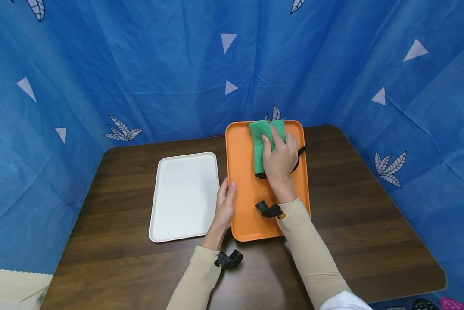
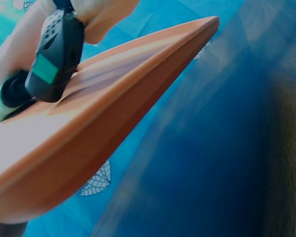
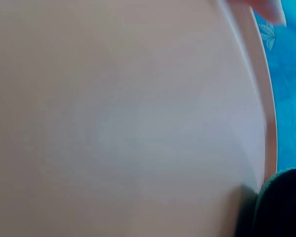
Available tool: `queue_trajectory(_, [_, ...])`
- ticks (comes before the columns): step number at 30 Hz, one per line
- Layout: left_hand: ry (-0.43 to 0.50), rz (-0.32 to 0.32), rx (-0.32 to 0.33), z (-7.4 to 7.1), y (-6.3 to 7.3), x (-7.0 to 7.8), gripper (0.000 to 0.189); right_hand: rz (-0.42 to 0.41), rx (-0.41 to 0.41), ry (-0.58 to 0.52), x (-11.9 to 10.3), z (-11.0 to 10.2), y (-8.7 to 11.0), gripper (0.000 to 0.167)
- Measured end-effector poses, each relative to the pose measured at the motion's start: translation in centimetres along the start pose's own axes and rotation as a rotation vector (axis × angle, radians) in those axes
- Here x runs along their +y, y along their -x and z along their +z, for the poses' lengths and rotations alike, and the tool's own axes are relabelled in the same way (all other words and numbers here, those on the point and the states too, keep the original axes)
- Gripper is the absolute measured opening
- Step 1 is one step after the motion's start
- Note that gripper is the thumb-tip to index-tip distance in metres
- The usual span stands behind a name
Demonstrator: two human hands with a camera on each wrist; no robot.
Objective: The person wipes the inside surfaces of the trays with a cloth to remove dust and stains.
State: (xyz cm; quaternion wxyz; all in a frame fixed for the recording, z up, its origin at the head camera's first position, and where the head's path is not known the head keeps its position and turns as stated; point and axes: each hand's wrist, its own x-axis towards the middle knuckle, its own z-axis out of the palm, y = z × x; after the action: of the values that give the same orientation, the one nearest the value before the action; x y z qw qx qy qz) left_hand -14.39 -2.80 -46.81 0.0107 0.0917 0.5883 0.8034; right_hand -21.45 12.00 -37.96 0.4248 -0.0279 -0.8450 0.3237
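Observation:
My left hand (image 1: 225,204) grips the left edge of an orange tray (image 1: 243,206), its thumb over the rim. The tray is raised off the table and tilted; its outer side wall shows in the left wrist view. My right hand (image 1: 280,160) holds a folded green cloth (image 1: 258,150) with black edging against the upper part of the tray's inner face. Some of its fingers are bent over the cloth, and part of the cloth is hidden beneath them. In the right wrist view the cloth's dark edge (image 3: 283,210) shows at the lower right, beside the tray's rim.
A white tray (image 1: 185,196) lies on the brown wooden table (image 1: 119,206), left of the orange one. A blue patterned curtain (image 1: 158,64) hangs behind the table and along both sides. Each wrist wears a black camera mount.

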Motion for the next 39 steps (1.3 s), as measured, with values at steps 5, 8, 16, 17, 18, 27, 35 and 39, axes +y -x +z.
queue_trajectory(5, [-0.013,0.011,-0.008,0.0,0.0,0.0,0.049,-0.056,0.005,-0.020,-1.1,0.4,0.4,0.036])
queue_trajectory(8, [-0.005,0.016,-0.016,0.1,0.1,0.0,0.049,-0.075,-0.003,-0.024,-1.6,0.5,0.6,0.036])
queue_trajectory(16, [0.012,0.035,-0.022,0.1,0.0,0.0,0.049,-0.126,-0.023,-0.015,-2.6,0.7,1.1,0.036])
queue_trajectory(17, [0.010,0.037,-0.021,0.2,0.1,0.0,0.048,-0.134,-0.025,-0.011,-2.7,0.8,1.2,0.036])
queue_trajectory(18, [0.009,0.039,-0.020,0.2,0.1,0.1,0.047,-0.141,-0.026,-0.009,-2.9,0.8,1.3,0.036])
queue_trajectory(27, [0.000,0.035,-0.019,0.2,0.0,0.1,0.043,-0.196,-0.011,0.014,-3.4,0.9,1.7,0.035])
queue_trajectory(35, [-0.008,0.044,-0.016,0.3,0.0,0.2,0.045,-0.201,-0.006,0.009,-2.9,0.8,1.5,0.034])
queue_trajectory(39, [-0.014,0.045,-0.011,0.2,0.0,0.2,0.044,-0.191,-0.003,0.005,-2.4,0.6,1.5,0.034])
